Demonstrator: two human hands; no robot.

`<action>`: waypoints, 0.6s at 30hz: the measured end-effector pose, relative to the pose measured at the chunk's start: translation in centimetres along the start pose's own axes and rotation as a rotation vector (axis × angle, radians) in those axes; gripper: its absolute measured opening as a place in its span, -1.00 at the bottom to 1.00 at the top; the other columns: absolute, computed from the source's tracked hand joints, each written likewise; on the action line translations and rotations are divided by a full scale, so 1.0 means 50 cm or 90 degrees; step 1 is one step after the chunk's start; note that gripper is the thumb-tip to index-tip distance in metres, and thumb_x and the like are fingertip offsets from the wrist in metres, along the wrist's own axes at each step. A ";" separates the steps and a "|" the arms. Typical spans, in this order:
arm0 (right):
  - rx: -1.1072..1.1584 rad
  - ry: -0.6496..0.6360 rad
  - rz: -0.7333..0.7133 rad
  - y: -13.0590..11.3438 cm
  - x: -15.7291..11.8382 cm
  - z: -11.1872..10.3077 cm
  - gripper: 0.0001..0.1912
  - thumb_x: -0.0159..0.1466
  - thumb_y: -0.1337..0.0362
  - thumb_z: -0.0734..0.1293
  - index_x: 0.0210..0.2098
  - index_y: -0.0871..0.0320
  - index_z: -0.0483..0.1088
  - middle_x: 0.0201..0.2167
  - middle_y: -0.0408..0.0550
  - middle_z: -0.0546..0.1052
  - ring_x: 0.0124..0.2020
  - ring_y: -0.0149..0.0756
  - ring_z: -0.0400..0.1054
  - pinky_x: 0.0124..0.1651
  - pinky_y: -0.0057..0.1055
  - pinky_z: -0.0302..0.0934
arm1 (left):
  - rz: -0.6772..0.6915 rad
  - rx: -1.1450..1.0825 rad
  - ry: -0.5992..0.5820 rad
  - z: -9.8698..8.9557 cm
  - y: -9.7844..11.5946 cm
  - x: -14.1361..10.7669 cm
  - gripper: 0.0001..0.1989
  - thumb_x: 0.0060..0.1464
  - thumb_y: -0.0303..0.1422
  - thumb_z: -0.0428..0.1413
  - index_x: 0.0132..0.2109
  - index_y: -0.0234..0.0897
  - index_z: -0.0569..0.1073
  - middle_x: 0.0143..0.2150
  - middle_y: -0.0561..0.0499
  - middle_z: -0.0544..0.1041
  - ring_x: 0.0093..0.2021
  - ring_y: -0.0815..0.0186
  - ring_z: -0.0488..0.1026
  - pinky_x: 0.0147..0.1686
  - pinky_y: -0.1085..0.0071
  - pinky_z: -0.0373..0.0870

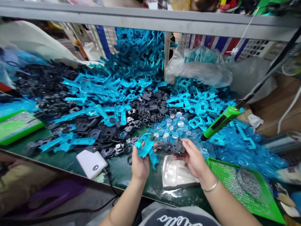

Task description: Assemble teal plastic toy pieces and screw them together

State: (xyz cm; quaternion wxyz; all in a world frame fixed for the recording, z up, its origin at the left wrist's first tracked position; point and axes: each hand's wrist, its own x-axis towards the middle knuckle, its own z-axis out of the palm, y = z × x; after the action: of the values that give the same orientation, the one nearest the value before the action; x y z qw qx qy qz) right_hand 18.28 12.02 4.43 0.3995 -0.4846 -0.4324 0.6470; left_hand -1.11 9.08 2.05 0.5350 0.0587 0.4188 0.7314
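I read white script at 5 to 6 o'clock from centre, on the wearer's garment [175, 217]: "Hello", first letter poorly formed. At 4 o'clock, just off centre, I get white swirl signs on clear blue discs [171, 128], no letters I can make out. At 8 o'clock, a white device [88, 161] carries a dark round mark, too small for me to read.

Bright light glares off the white block [174, 173], and the view's edges stretch.
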 end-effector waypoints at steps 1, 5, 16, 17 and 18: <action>-0.033 -0.008 -0.055 -0.006 -0.021 -0.007 -0.57 0.32 -0.17 0.30 -0.03 -0.01 0.33 -0.16 -0.03 0.59 -0.20 -0.12 0.57 -0.17 -0.17 0.53 | -0.007 0.006 -0.022 0.002 -0.003 -0.019 -0.54 0.29 -0.02 0.01 -0.03 -0.30 0.58 -0.14 -0.16 0.70 -0.02 -0.02 0.64 -0.01 0.07 0.57; -0.321 0.001 -0.439 -0.027 -0.098 -0.036 -0.62 0.32 0.16 0.43 0.11 -0.05 0.40 0.08 0.04 0.53 0.11 -0.07 0.48 0.16 -0.11 0.44 | -0.156 0.012 -0.135 0.024 -0.026 -0.087 -0.54 0.22 -0.02 0.11 -0.02 -0.32 0.63 -0.01 -0.18 0.69 0.17 -0.11 0.53 0.15 0.00 0.47; -0.633 -0.063 -0.704 -0.037 -0.153 -0.066 -0.57 0.37 0.37 0.36 0.21 0.21 0.33 0.09 0.22 0.50 0.18 -0.08 0.39 0.23 -0.06 0.41 | -0.139 0.057 -0.251 0.070 -0.069 -0.113 -0.38 0.09 0.11 0.24 0.14 -0.21 0.58 0.15 -0.10 0.62 0.34 -0.02 0.37 0.37 0.12 0.21; -0.640 -0.056 -0.711 -0.035 -0.155 -0.069 -0.57 0.37 0.37 0.36 0.21 0.22 0.33 0.10 0.23 0.49 0.20 -0.07 0.37 0.24 -0.06 0.40 | -0.136 0.069 -0.270 0.069 -0.070 -0.112 -0.38 0.11 0.10 0.23 0.15 -0.22 0.57 0.16 -0.11 0.62 0.32 -0.03 0.39 0.36 0.10 0.22; -0.644 -0.047 -0.716 -0.033 -0.156 -0.072 -0.56 0.36 0.38 0.37 0.22 0.23 0.33 0.11 0.23 0.48 0.22 -0.06 0.35 0.26 -0.06 0.38 | -0.135 0.081 -0.293 0.068 -0.070 -0.112 -0.38 0.13 0.10 0.22 0.16 -0.22 0.57 0.17 -0.12 0.61 0.30 -0.05 0.41 0.34 0.08 0.24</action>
State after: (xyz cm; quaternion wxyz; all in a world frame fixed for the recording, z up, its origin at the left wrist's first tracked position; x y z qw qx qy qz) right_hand 23.60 5.84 7.64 0.3833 -0.2933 -0.8717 0.0842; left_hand 5.64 6.57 3.90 0.6849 0.2130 0.3349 0.6111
